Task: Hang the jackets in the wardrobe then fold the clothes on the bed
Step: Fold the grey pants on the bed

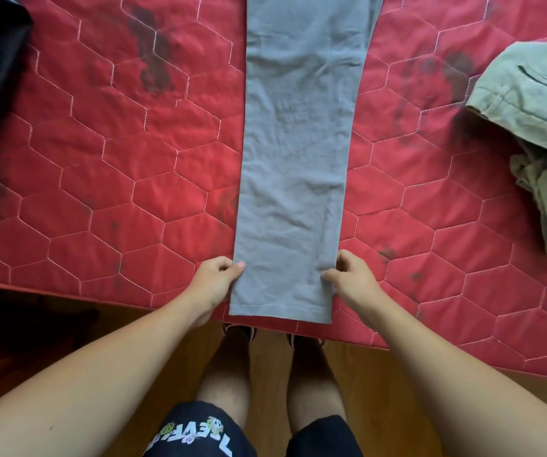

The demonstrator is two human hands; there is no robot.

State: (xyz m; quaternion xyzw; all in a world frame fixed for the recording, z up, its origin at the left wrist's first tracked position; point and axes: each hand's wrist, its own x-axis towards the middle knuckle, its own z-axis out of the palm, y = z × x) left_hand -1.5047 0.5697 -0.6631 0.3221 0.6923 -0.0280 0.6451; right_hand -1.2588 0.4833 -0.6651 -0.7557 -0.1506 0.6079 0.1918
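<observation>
The grey trousers point(298, 159) lie flat, legs stacked, with the hem at the near edge of the bed point(117, 166). The left hand point(214, 280) and right hand point(352, 277) each pinch one side just above the hem with curled fingers point(237, 265), probably so the end lifts evenly for a fold. Green clothes point(535, 103) sit by the right edge.
</observation>
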